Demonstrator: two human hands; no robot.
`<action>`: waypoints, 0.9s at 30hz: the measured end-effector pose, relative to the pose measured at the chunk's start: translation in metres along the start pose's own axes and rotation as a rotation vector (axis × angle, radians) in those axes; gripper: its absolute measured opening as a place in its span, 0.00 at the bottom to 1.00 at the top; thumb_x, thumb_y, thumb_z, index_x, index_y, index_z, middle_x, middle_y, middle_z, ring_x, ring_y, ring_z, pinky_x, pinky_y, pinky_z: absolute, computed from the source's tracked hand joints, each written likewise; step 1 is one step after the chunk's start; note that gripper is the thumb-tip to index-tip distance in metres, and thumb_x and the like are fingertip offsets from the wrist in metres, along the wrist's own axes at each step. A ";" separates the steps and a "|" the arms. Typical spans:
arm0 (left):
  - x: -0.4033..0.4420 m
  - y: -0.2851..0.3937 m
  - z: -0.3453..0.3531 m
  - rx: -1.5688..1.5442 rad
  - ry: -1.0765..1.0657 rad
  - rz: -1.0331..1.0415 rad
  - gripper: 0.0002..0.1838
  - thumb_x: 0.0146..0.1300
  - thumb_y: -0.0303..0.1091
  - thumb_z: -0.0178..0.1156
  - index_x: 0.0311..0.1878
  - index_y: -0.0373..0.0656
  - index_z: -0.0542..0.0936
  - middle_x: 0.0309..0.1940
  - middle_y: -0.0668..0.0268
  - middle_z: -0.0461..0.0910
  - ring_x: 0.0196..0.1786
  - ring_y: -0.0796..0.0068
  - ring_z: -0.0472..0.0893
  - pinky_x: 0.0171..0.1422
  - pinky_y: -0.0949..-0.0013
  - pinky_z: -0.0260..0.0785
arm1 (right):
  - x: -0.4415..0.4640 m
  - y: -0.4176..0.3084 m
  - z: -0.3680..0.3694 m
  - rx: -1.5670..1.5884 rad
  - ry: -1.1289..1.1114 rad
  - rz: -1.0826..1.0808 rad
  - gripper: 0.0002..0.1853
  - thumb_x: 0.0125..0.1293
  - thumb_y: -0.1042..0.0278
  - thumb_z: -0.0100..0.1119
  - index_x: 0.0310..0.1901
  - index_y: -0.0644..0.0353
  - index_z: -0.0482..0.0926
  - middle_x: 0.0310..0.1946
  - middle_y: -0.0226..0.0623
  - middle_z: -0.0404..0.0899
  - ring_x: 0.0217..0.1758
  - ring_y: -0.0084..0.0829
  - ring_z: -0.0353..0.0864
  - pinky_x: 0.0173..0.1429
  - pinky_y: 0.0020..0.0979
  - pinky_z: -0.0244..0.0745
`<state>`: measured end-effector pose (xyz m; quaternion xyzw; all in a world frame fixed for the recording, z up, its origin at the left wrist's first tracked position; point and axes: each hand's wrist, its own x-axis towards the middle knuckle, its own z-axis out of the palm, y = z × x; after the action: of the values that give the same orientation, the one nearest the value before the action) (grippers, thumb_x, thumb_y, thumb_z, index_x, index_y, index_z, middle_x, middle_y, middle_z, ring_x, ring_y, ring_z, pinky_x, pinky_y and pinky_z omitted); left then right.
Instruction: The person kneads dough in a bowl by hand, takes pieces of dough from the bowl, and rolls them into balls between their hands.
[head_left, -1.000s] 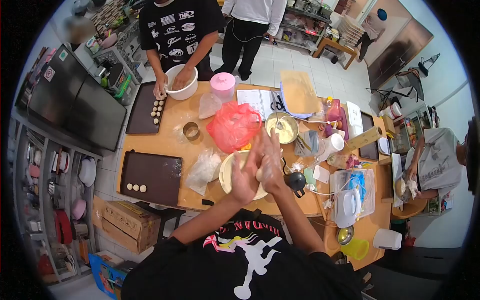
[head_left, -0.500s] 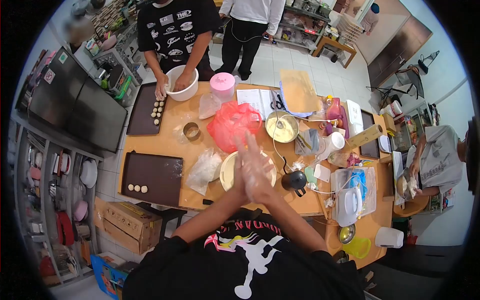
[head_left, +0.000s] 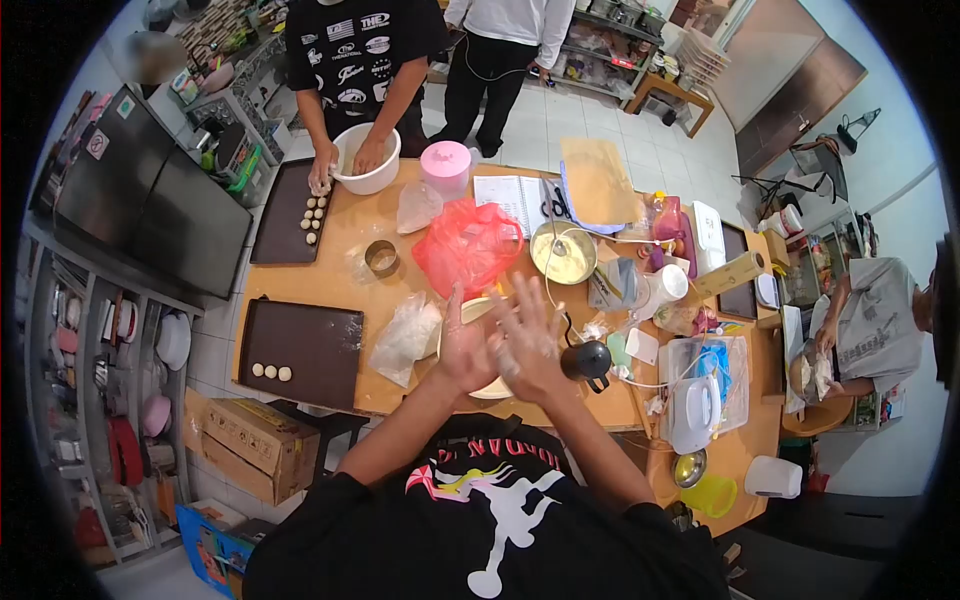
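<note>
both hands are hovering at the centre of the frame, over a cream-coloured bowl [head_left: 492, 390] on the wooden counter [head_left: 335, 281].

grip, left hand [head_left: 465, 350]: palm is facing inward, fingers extending upward, blurred at the tips. grip, right hand [head_left: 528, 345]: fingers are spreading, also blurring. the heels of the hands are meeting or nearly so, fingertips standing apart in a v. a pale lump [head_left: 507, 364] is showing between the palms, probably dough; its edges are not resolving. no pinch is visible.

finished pieces: three dough balls [head_left: 271, 372] are sitting in a row at the lower left of the near baking tray [head_left: 300, 345], left of centre in the frame. flour is dusting that tray's right side. a clear plastic bag [head_left: 408, 340] is lying between tray and bowl.

upper left: a co-worker's hand is reaching into a white tub [head_left: 377, 182], beside a far baking tray [head_left: 280, 225] bearing more balls.

judgement: the step in hand is likely shaping dough between the palms. the next move is calling for light, even circling pressure until the piece is round, then clear spacing beside the row.
</note>
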<state>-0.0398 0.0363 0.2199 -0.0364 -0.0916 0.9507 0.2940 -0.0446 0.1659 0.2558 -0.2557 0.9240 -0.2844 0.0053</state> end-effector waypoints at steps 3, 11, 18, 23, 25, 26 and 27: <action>0.008 -0.038 0.015 0.210 -0.208 0.109 0.55 0.60 0.81 0.33 0.77 0.44 0.52 0.76 0.52 0.53 0.76 0.52 0.58 0.78 0.43 0.47 | 0.007 0.007 0.005 0.059 0.103 0.006 0.36 0.65 0.42 0.51 0.74 0.44 0.61 0.77 0.52 0.46 0.80 0.58 0.40 0.72 0.72 0.30; -0.004 -0.011 0.003 0.232 0.076 0.058 0.50 0.62 0.79 0.35 0.77 0.51 0.54 0.75 0.55 0.57 0.74 0.53 0.61 0.76 0.39 0.50 | 0.003 0.004 0.004 -0.233 0.042 -0.051 0.36 0.64 0.40 0.52 0.72 0.44 0.64 0.75 0.52 0.50 0.80 0.56 0.44 0.72 0.72 0.31; 0.016 -0.014 -0.037 0.285 -0.220 0.037 0.47 0.65 0.75 0.37 0.76 0.48 0.56 0.72 0.49 0.60 0.73 0.52 0.63 0.74 0.40 0.54 | 0.005 -0.021 0.012 0.029 0.003 -0.251 0.36 0.61 0.48 0.57 0.71 0.48 0.65 0.75 0.52 0.51 0.79 0.57 0.44 0.74 0.70 0.32; 0.013 0.015 -0.070 0.050 -0.038 0.050 0.41 0.69 0.68 0.42 0.70 0.42 0.67 0.64 0.47 0.72 0.69 0.50 0.71 0.71 0.39 0.61 | 0.018 -0.004 -0.006 0.643 0.198 -0.253 0.27 0.69 0.53 0.50 0.66 0.59 0.71 0.71 0.52 0.60 0.75 0.49 0.58 0.75 0.48 0.51; 0.010 0.018 -0.067 0.003 -0.006 0.042 0.39 0.70 0.65 0.43 0.68 0.40 0.70 0.62 0.48 0.75 0.67 0.51 0.72 0.69 0.40 0.64 | 0.024 0.016 -0.007 0.967 0.291 -0.136 0.23 0.71 0.56 0.50 0.61 0.62 0.74 0.64 0.50 0.69 0.68 0.43 0.68 0.70 0.42 0.60; 0.007 0.018 -0.061 0.015 -0.008 0.055 0.38 0.70 0.64 0.44 0.66 0.39 0.71 0.60 0.48 0.76 0.67 0.51 0.73 0.68 0.41 0.66 | 0.025 0.027 -0.004 1.128 0.335 -0.074 0.22 0.71 0.57 0.50 0.58 0.63 0.76 0.60 0.49 0.74 0.64 0.40 0.73 0.67 0.39 0.64; 0.003 0.018 -0.058 0.026 -0.009 0.069 0.37 0.70 0.63 0.45 0.65 0.38 0.73 0.58 0.49 0.78 0.66 0.52 0.74 0.67 0.41 0.68 | 0.023 0.037 -0.003 1.085 0.345 0.039 0.22 0.72 0.55 0.49 0.57 0.63 0.77 0.57 0.46 0.76 0.60 0.36 0.75 0.63 0.37 0.67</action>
<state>-0.0450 0.0322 0.1599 -0.0316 -0.0793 0.9616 0.2610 -0.0827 0.1831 0.2420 -0.1490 0.6378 -0.7556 -0.0098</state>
